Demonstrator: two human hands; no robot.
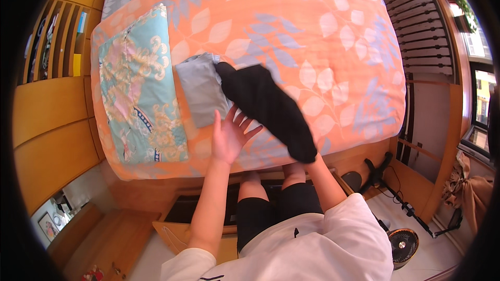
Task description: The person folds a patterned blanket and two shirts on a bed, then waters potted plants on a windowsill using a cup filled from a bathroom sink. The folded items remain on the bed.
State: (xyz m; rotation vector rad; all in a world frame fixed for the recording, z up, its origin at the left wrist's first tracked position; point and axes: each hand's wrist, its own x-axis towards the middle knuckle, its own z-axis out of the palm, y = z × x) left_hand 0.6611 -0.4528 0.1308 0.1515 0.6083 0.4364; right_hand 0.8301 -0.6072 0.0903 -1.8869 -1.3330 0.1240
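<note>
My left hand (231,134) is raised palm up over the near part of the bed, fingers spread, with nothing in it. My right hand is hidden under or inside a black cloth garment (269,105); only the forearm shows below it. The garment stretches from that wrist up and left, and its far end overlaps the edge of a folded grey garment (203,89). To the left of the grey one, a folded teal cloth (136,97) with a floral and scroll pattern lies flat on the orange bedding (242,27).
Wooden cabinets (50,113) with slotted shelves stand at the left. An open drawer (168,234) is by my legs. To the right are a black stand (406,207), a small fan (402,244) and a window (480,97).
</note>
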